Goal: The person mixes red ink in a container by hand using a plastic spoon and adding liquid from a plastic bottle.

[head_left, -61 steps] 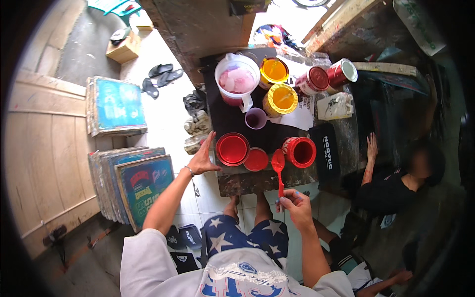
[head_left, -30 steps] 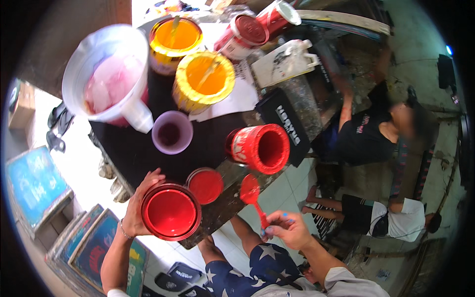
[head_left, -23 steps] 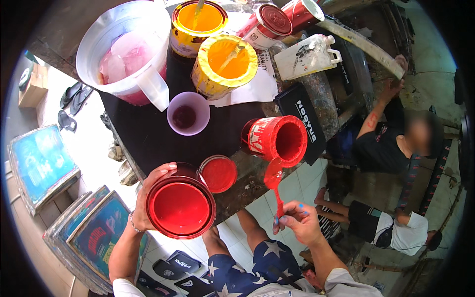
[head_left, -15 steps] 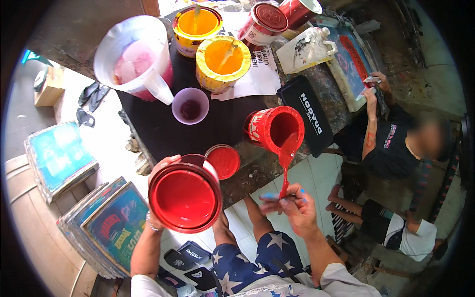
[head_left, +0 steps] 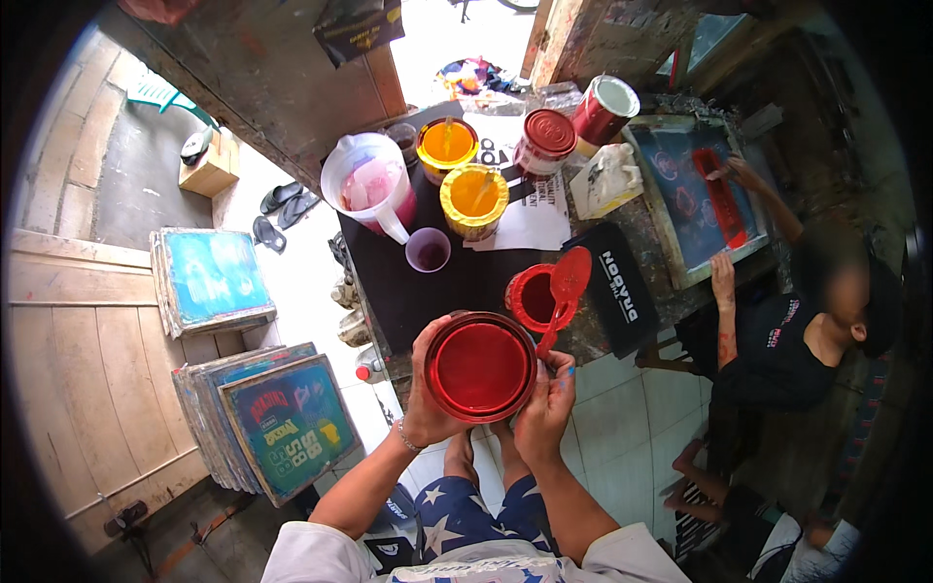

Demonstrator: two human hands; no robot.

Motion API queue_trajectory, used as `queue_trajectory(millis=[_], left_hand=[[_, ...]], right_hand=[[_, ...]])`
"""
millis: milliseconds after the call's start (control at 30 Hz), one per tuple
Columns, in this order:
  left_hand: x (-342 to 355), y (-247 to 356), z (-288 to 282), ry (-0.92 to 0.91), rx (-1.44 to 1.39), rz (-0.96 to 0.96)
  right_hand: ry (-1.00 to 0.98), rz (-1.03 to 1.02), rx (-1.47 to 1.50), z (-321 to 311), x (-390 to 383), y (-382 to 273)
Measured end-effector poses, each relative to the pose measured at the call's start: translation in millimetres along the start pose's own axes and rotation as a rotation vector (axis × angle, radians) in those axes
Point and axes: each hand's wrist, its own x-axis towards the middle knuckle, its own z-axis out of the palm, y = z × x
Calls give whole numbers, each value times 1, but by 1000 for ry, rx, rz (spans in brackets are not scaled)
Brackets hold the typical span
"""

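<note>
Up close, the left hand [head_left: 426, 403] wraps the big red paint can [head_left: 480, 365], lifted off the dark table [head_left: 408, 291]. The right hand [head_left: 544, 408] steadies it while pinching a red-coated spatula [head_left: 562, 291], beside the smaller red tin [head_left: 530, 296]; scooping looks unfinished.

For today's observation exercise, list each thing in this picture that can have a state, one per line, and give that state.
Left hand: gripping the red paint container.
Right hand: holding the red spatula, touching the container.
Red paint container: open, lifted, nearly full.
Red spatula: upright, coated in red.
Second red can: open, on the table.
Yellow cans: open, sticks inside.
Purple cup: upright, open.
White jug: upright, holds pink.
Dark red can: lidded.
</note>
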Motion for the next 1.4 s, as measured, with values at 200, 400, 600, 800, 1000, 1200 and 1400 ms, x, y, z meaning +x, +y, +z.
queue_trajectory(millis=[200,400,600,800,1000,1200,1400], left_hand=[[19,42,-12,-142,244,87],[43,79,-8,-267,340,210],[5,70,-6,-289,21,-171],[15,92,-7,-368,313,3],[19,88,13,-318,199,-109],[21,70,32,-190,204,-115],[27,43,41,-128,422,-20]], right_hand=[[-124,16,123,-23,15,-57],[-204,53,163,-38,23,-68],[-278,74,47,-50,31,-49],[-443,164,81,-62,31,-47],[-492,215,151,-70,54,-53],[-586,326,73,-87,90,-34],[-329,161,-118,-123,119,-23]])
